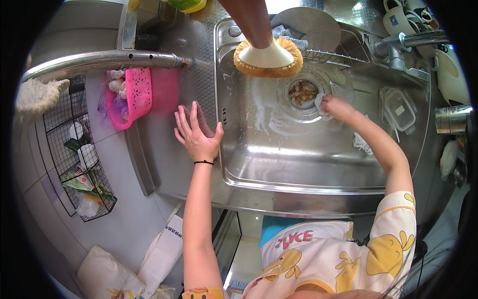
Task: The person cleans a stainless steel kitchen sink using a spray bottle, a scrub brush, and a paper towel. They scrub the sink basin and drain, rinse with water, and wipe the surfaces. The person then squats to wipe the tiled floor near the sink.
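Note:
My right hand [335, 107] holds a wad of white cloth or tissue [323, 108] against the right side of the round drain [303, 93] in the stainless steel sink [257, 164]. Inside the drain lie small brown and pale food scraps. Whitish foam streaks mark the sink floor around it. My left hand [197, 130] lies with spread fingers on the metal counter, just left of the sink's rim, holding nothing. Another crumpled white piece [362, 144] lies in the sink near my right forearm. A clear plastic container [399, 111] rests at the sink's right side.
A round brush [267, 58] is above the sink's back edge, near a wire rack [332, 58] and a round board [310, 26]. The faucet [397, 52] stands back right. A pink basket [140, 95] with garlic-like bulbs and a black wire basket [87, 149] are at left.

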Tool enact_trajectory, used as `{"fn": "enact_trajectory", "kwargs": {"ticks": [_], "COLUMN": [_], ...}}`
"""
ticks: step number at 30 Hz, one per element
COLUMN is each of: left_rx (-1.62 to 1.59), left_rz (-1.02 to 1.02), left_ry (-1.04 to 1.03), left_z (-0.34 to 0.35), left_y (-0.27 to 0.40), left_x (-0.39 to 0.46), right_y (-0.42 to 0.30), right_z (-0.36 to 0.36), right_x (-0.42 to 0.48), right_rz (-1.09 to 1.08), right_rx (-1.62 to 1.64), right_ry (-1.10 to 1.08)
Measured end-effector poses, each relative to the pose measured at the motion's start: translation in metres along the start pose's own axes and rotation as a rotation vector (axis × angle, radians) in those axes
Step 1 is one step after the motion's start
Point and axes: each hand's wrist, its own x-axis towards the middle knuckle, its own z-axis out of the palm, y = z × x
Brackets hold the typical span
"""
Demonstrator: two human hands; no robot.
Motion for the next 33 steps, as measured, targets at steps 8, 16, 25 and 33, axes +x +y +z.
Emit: {"fn": "enact_trajectory", "kwargs": {"ticks": [8,16,25,33], "left_rx": [0.011,0.003,0.005,-0.005], "left_rz": [-0.004,0.001,-0.010,-0.007], "left_ry": [-0.004,0.001,0.003,0.006], "left_z": [-0.001,-0.001,0.000,-0.001], "left_y": [0.000,0.001,0.001,0.000], "left_x": [0.001,0.000,-0.001,0.001], "right_y": [-0.080,-0.062,-0.091,-0.094], "right_z": [0.074,0.032,0.055,0.046], "right_x": [0.063,0.156,0.148,0.046], "right_rz": [0.147,0.508,0.607,0.372], "right_rx": [0.253,0.336,0.494,0.071], "right_ry": [0.421,0.791,0.593,0.120]}}
